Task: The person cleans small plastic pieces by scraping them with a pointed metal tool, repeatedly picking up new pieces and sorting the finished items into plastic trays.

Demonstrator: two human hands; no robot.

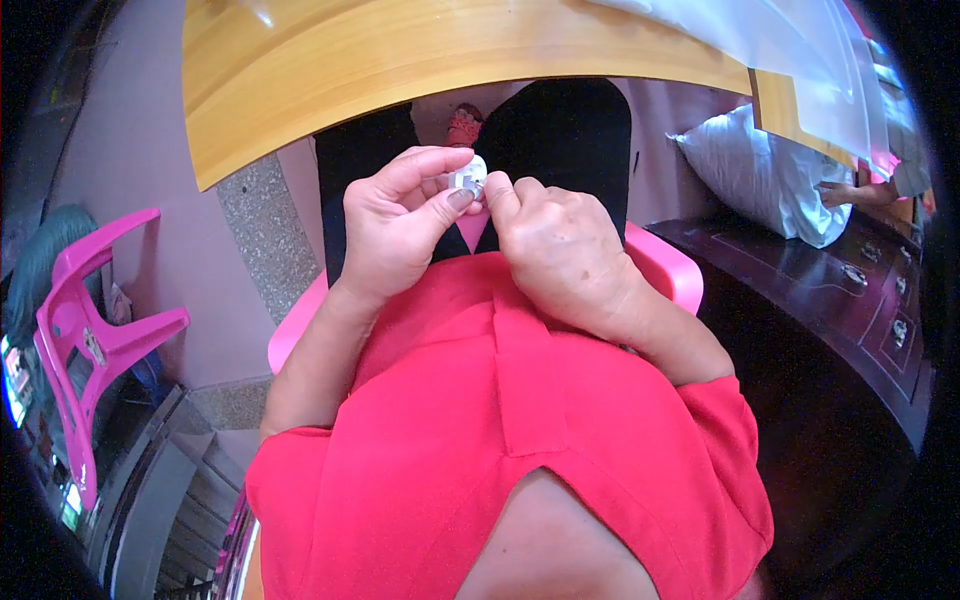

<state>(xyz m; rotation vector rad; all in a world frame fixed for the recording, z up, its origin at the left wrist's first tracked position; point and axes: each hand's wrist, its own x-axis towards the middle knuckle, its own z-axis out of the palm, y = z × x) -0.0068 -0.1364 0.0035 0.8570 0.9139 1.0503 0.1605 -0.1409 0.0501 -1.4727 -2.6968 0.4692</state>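
Above my lap, my left hand (400,215) pinches a small white rounded plastic part (468,173) between thumb and fingertips. A bit of metal seems to show on its right side, too small to make out. My right hand (560,240) is closed right beside it, fingers curled under and thumb tip against or very near the part's right edge. Whatever the right fingers grip is hidden behind the thumb and knuckles. Both forearms rest close to my red top (430,400).
A yellow wooden table (400,90) spans the front, with clear plastic sheeting (800,60) at its right. Beyond a white sack (760,170), another person's hand (840,195) touches it. A pink plastic stool (90,340) lies at left; my pink chair (665,270) surrounds me.
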